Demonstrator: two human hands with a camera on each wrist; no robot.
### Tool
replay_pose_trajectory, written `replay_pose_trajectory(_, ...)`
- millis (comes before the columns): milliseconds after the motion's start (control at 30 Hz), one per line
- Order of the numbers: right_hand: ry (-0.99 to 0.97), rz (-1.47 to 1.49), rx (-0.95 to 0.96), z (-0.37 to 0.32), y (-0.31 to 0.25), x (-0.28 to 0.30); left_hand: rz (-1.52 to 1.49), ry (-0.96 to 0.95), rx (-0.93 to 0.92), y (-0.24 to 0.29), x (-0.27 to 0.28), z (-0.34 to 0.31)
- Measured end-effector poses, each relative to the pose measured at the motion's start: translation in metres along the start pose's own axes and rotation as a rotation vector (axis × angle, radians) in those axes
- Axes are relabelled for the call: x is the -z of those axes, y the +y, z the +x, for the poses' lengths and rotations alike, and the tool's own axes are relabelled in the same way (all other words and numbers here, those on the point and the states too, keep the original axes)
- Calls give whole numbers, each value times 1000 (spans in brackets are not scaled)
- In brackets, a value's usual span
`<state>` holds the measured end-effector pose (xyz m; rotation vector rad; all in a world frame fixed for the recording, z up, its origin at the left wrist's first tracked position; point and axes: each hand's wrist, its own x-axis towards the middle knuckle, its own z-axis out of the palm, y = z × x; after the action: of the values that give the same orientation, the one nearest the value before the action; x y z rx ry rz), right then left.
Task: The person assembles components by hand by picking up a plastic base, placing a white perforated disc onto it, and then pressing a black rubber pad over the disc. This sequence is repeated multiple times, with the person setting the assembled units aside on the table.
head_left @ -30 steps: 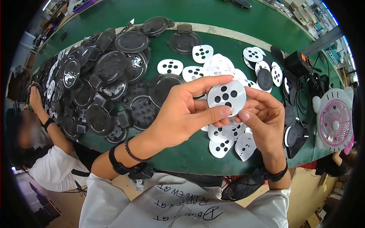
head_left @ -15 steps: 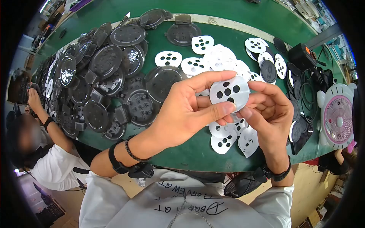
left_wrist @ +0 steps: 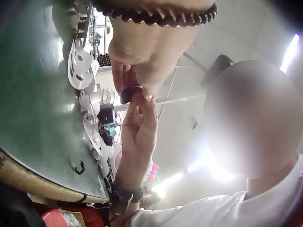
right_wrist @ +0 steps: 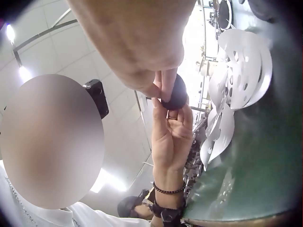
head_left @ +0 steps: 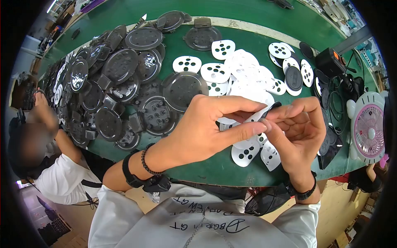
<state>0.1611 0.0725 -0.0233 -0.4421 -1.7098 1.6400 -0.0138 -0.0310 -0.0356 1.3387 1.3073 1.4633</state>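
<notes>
Both hands meet over the table around a small round disc (head_left: pixel 257 115), with a white holed face and a black back, turned nearly edge-on in the head view. My left hand (head_left: pixel 209 126) pinches it between thumb and fingers from the left. On the other side, my right hand (head_left: pixel 302 130) grips its edge with thumb and forefinger. The black back (right_wrist: pixel 176 94) shows in the right wrist view, fingers of both hands on it. Just below and beyond the hands lies a pile of white holed sheets (head_left: pixel 244 68).
Dark round plastic covers (head_left: pixel 120 66) are heaped on the left. Black discs (head_left: pixel 293 78) and more white sheets lie to the right, near a black box (head_left: pixel 329 62) and a pink-and-white fan (head_left: pixel 369 128). Another person (head_left: pixel 62 177) works at the far left.
The disc has tipped from showing its white holed face to nearly edge-on, its black side now visible. Both hands have kept hold of it and turned with it.
</notes>
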Motion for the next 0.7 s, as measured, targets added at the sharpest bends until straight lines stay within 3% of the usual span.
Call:
replay_pose_trajectory(133,-30,-14,38,0,1,-2,-24,-20,129,3,8,1)
replay_pose_trajectory(200,-113,-169,92,5,-5,11,222,76,73,5,18,5)
replay_pose_trajectory(233,-191,-328,145,7,-6,15,162,154,29,-3,25,10)
replay_pose_trajectory(267,-120,-214,118,7,-5,14,100,232,-13,-11,33,15)
replay_pose_trajectory(367,-47,-226,185,12,-13,31,-52,165,158,2,53,17)
replay_pose_trajectory(467,2,-314,274,16,-18,41,386,106,103,8,56,13)
replay_pose_trajectory(500,7,-338,296,16,-17,43,612,213,-30,14,61,13)
replay_pose_trajectory(600,62,-263,182,13,-25,35,1048,185,44,17,85,-7)
replay_pose_trajectory(700,22,-193,216,15,-15,34,1248,63,177,6,88,-17)
